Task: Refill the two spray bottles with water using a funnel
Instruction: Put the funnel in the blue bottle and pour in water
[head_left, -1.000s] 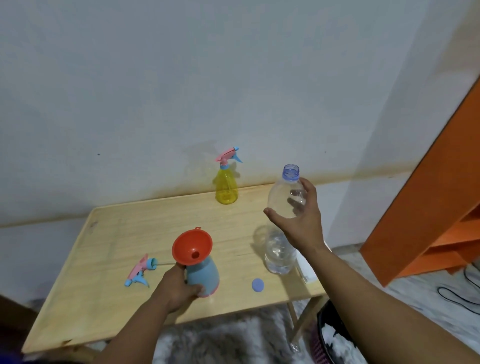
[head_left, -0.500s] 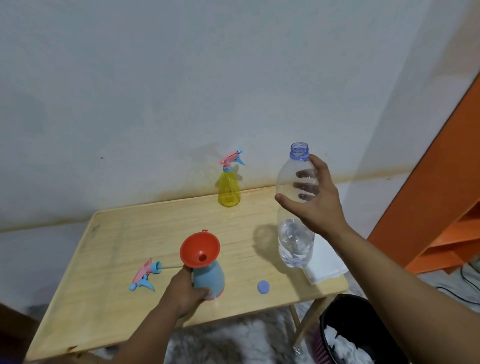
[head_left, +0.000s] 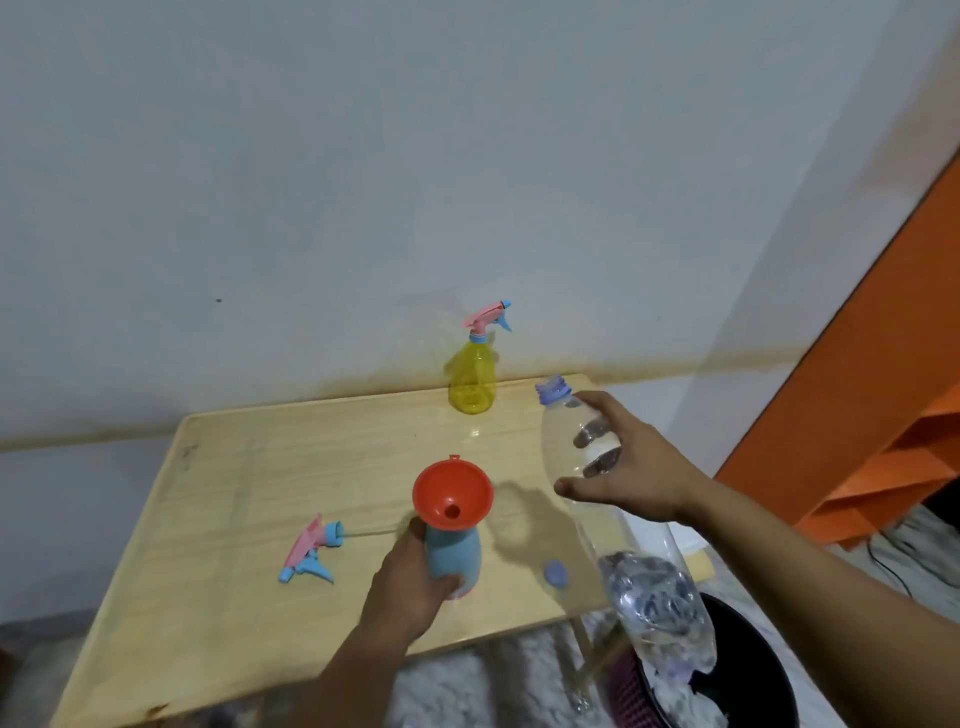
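Fingers of the right hand (head_left: 631, 470) wrap a clear plastic water bottle (head_left: 618, 530), tilted at centre right. Left hand (head_left: 410, 587) grips the blue spray bottle (head_left: 457, 558) under an orange plastic funnel (head_left: 452, 496).

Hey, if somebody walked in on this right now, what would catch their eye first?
Probably the orange funnel sitting in the blue spray bottle, gripped by the left hand near the table's front edge. Next, the clear water bottle, uncapped and tilted, held by the right hand just to its right.
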